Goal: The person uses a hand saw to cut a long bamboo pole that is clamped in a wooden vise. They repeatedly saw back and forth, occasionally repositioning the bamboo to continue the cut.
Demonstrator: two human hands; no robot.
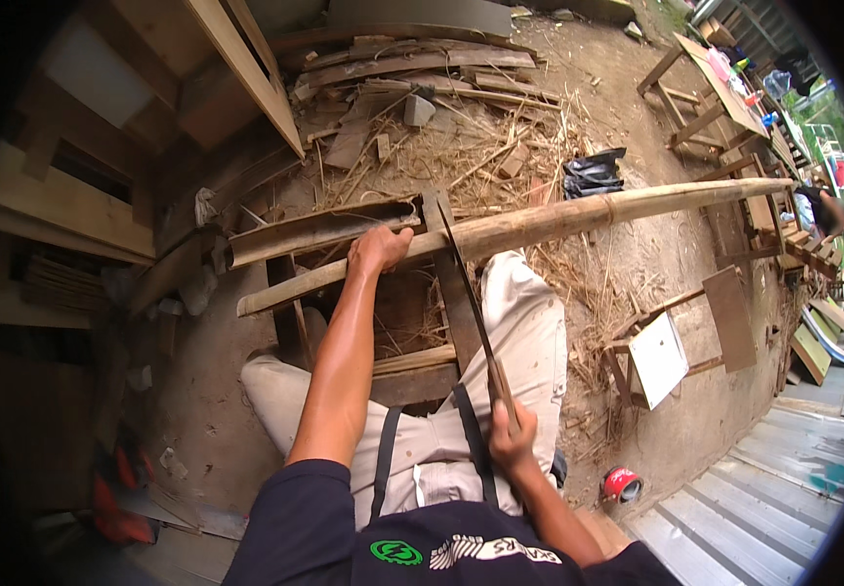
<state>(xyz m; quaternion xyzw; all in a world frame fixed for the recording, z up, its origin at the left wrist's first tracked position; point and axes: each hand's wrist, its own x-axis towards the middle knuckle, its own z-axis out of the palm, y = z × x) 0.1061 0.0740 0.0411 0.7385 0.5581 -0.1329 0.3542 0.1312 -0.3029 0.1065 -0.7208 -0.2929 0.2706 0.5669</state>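
Observation:
A long bamboo pole lies across a low wooden frame in front of my knees, running from the left to the far right. My left hand is closed over the pole, left of where a handsaw crosses it. The saw's dark, narrow blade is seen nearly edge-on, against the pole; how deep it sits in the bamboo is hidden. My right hand grips the saw's handle near my right thigh. Just beyond my left hand rests a hollow, split bamboo piece.
Bamboo strips and shavings litter the ground ahead, with a black plastic bag among them. Wooden furniture stands at left. To the right are a wooden table, a white panel, a red can and another person.

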